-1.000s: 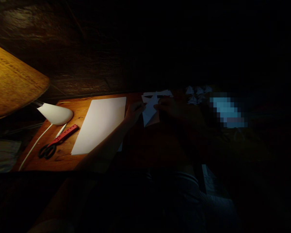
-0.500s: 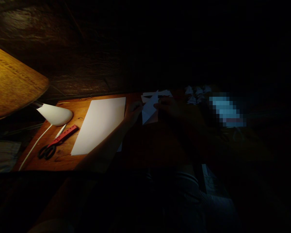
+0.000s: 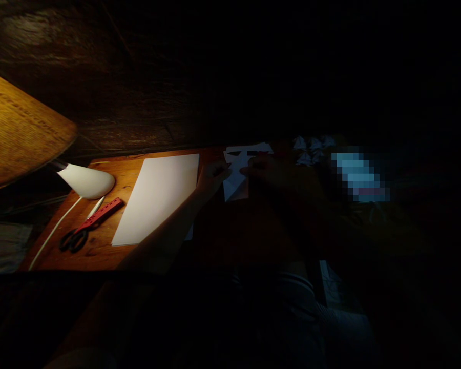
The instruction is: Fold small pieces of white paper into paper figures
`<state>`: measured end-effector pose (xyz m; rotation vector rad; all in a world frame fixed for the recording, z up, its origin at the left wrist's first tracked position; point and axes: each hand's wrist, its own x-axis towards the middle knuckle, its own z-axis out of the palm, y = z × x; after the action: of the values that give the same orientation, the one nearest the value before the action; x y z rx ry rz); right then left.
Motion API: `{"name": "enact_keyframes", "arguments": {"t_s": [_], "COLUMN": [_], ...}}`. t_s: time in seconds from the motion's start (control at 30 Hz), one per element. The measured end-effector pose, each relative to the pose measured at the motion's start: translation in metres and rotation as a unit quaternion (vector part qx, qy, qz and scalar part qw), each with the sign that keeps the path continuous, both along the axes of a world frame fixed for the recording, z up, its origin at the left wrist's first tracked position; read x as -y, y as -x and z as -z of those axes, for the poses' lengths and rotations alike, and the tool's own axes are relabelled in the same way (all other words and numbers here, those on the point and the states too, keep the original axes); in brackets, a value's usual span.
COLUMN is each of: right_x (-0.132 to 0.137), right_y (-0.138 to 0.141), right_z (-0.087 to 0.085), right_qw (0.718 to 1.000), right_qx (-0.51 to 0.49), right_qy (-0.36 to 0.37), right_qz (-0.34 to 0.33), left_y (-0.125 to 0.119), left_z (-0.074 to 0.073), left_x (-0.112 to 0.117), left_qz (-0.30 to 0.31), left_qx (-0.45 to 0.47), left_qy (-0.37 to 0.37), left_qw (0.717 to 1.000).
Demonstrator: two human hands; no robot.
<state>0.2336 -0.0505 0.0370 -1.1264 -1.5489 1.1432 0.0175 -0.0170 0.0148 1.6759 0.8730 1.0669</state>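
Note:
A folded piece of white paper (image 3: 236,180) is held between my two hands, a little above the dark middle of the wooden table (image 3: 100,177). My left hand (image 3: 214,175) pinches its left edge. From the other side my right hand (image 3: 262,170) grips the right edge, its fingers mostly lost in shadow. The paper shows a crease and a pointed lower corner. Just behind it lie white paper strips (image 3: 259,147), partly covered by the held piece. A stack of white paper sheets (image 3: 161,197) lies to the left, beneath my left forearm.
At the left stand a lamp with a white base (image 3: 88,182) and a wooden-looking shade (image 3: 23,130). Red-cased scissors (image 3: 100,215) lie near its cord. Several small folded paper pieces (image 3: 309,148) sit at the back right, beside a glowing blurred screen (image 3: 359,177).
The paper's tall upper point has gone down, and its top now sits lower between my fingers. My hands stay at nearly the same place, both still holding it.

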Motion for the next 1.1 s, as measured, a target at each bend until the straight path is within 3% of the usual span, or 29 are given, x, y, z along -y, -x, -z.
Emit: {"name": "enact_keyframes", "arguments": {"t_s": [0.27, 0.5, 0.8, 1.1], "right_x": [-0.001, -0.002, 0.005, 0.001], "right_y": [-0.001, 0.002, 0.007, 0.016], "right_z": [0.004, 0.007, -0.005, 0.004], "right_qw": [0.999, 0.998, 0.998, 1.0], "right_qx": [-0.034, -0.054, -0.035, -0.012], "right_qy": [0.012, 0.017, 0.026, -0.007], "right_qz": [0.013, 0.028, 0.033, 0.013], "left_y": [0.002, 0.002, 0.002, -0.001], "left_z": [0.001, 0.002, -0.001, -0.002], "left_x": [0.0, 0.0, 0.001, 0.003], "left_qz": [0.092, 0.09, 0.1, 0.068], "left_qx": [-0.016, -0.014, -0.024, -0.014], "left_qy": [-0.007, -0.013, -0.04, -0.044], "left_qw": [0.996, 0.996, 0.994, 0.997]}}
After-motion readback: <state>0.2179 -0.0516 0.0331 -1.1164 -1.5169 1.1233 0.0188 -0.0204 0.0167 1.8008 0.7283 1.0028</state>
